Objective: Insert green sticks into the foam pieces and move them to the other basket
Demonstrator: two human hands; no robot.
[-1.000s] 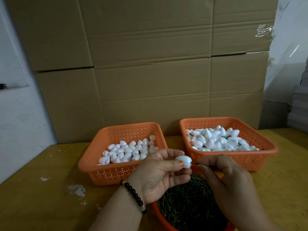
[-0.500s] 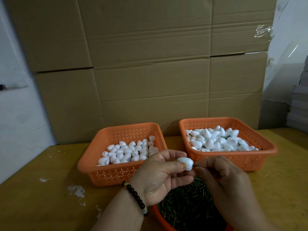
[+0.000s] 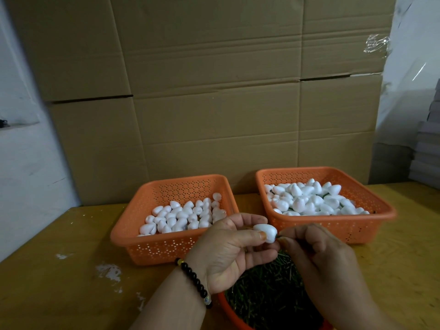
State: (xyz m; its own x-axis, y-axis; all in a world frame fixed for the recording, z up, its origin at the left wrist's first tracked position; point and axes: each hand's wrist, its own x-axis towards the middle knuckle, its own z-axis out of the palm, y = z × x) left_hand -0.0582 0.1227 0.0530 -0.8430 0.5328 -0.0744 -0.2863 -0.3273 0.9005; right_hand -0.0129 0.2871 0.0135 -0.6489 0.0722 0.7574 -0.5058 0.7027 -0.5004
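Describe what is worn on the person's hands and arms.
Both hands are bare, no gloves or sleeves in view. The left hand has a bracelet of dark round beads at the wrist, with a few lighter ones. The right hand shows nothing worn.

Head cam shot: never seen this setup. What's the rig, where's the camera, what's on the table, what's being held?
No machine here: a person works with bare hands, and one wide-angle camera on their head looks forward and down. On the yellow table stand two orange baskets of white foam pieces, the left basket and the right basket, with cardboard boxes behind. Nearest the person is an orange bowl of green sticks. The left hand pinches one foam piece; the right hand pinches a green stick at its end, apparently pushing it in.
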